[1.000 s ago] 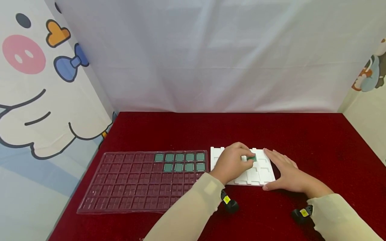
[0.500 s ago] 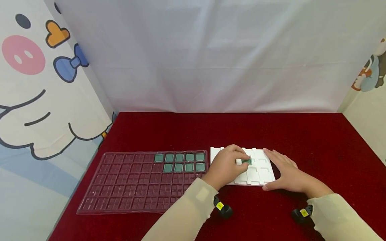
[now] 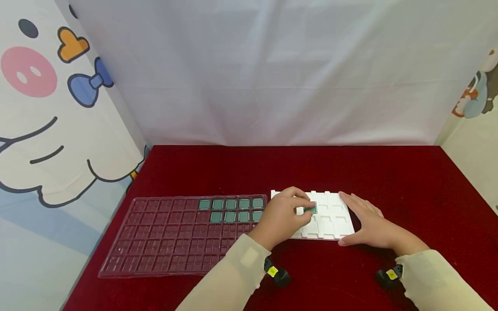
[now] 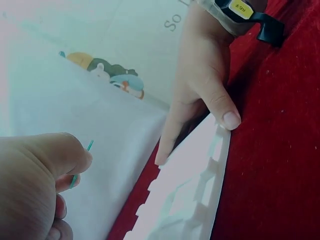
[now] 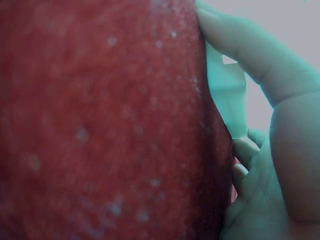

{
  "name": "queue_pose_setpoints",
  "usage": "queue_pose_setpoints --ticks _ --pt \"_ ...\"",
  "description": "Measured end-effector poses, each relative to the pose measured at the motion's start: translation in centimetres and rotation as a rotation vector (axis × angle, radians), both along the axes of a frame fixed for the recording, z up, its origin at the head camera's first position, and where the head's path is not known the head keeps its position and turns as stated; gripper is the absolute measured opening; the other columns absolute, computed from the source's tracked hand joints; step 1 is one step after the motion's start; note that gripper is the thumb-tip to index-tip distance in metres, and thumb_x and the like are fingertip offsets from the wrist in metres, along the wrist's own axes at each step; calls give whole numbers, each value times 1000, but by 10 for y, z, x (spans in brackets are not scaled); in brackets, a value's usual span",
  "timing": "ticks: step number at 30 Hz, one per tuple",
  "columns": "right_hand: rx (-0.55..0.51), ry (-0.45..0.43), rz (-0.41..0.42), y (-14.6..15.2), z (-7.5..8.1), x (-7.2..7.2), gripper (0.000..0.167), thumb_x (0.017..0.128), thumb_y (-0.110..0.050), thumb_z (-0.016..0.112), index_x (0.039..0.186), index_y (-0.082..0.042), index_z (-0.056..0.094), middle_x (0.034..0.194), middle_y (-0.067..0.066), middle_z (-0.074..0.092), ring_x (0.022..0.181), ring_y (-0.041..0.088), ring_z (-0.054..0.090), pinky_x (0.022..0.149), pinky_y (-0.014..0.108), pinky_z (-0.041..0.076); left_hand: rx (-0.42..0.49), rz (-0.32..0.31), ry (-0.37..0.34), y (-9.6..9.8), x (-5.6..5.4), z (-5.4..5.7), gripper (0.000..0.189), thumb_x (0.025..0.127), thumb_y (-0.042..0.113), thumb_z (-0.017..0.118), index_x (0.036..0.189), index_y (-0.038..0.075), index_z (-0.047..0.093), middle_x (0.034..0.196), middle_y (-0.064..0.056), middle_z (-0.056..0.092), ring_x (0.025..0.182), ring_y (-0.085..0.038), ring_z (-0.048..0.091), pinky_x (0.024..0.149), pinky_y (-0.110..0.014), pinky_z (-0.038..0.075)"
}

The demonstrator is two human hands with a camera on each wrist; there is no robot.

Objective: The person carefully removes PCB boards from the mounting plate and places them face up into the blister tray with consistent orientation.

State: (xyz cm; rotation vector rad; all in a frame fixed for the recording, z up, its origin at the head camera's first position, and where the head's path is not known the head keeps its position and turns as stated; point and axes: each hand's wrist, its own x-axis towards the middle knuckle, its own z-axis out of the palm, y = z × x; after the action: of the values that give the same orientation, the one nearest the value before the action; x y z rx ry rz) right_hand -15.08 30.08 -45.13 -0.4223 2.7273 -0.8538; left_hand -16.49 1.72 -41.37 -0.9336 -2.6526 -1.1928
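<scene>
My left hand (image 3: 281, 214) pinches a small thin green circuit board (image 3: 312, 208) between thumb and fingers, above the white compartment tray (image 3: 332, 216). In the left wrist view the green circuit board (image 4: 74, 181) appears edge-on as a thin strip between the fingertips. My right hand (image 3: 369, 223) lies along the tray's right side, its fingers straight and spread. The thumb touches the near right corner and the fingertips are at the far right corner. My left hand covers part of the tray's left side.
Left of the white tray lies a long clear plastic tray (image 3: 155, 235) with many compartments. Several green circuit boards (image 3: 230, 216) fill part of its two back rows at the right. A red cloth (image 3: 330, 276) covers the table, with a white curtain (image 3: 256, 86) behind.
My left hand has moved left over the white tray, carrying the pinched circuit board with it. My right hand stays at the tray's right edge.
</scene>
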Motion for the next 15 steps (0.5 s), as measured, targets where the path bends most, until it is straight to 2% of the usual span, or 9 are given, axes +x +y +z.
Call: queue_pose_setpoints --ticks 3,5,10,12,15 --pt "1 5 3 -1 1 -1 129 69 -50 91 165 -7 16 166 26 17 150 50 10 111 77 6 3 5 -6 -6 1 2 23 95 14 71 115 16 82 117 5 66 76 -1 55 67 -15 47" --pt "2 8 4 -1 1 -1 128 69 -50 91 165 -6 17 166 27 17 150 50 10 111 77 6 3 9 0 -10 2 3 22 95 14 71 115 16 81 117 5 66 74 0 53 81 -21 52" --pt "1 12 7 -1 0 -1 128 69 -50 91 165 -6 17 166 27 17 150 50 10 111 76 7 7 17 5 -18 4 4 22 95 15 72 115 16 81 116 6 65 71 1 51 80 -22 52" --pt "-1 10 8 -1 0 -2 128 70 -49 91 165 -6 17 166 27 17 150 50 10 112 76 6 17 22 -1 -21 5 3 22 94 14 73 114 16 82 115 6 65 72 0 51 64 -16 47" --pt "-3 9 8 -1 0 -3 128 69 -49 91 165 -7 17 166 28 17 150 50 10 112 75 6 30 33 -10 -25 7 1 21 94 14 73 114 15 82 115 7 65 71 1 50 60 -15 46"
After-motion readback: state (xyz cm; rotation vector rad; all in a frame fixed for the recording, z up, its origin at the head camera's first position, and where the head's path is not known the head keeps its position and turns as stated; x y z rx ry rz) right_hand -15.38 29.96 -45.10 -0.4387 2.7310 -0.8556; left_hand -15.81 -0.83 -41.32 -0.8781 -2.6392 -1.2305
